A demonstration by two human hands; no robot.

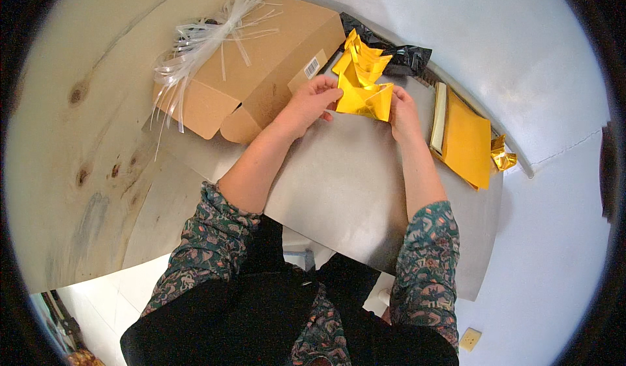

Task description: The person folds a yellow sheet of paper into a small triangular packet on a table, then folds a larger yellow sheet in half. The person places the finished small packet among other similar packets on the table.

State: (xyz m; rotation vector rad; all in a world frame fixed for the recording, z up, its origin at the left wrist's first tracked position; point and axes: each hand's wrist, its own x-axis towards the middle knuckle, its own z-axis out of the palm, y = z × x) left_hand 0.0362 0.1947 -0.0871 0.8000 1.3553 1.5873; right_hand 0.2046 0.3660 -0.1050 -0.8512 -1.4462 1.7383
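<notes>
My left hand pinches the left end of a folded sheet of shiny gold paper, held above the grey table. At its right end, my right hand grips the same piece, its fingers partly hidden behind the paper. Creases and raised points give the piece a boat-like shape. Just beyond it are several more folded gold paper pieces, crowded together so that their edges overlap.
A brown cardboard box stands at the left, a bundle of clear plastic strips on top. Black plastic lies at the back. On the right are a stack of gold paper and a crumpled-looking gold piece, near the wall.
</notes>
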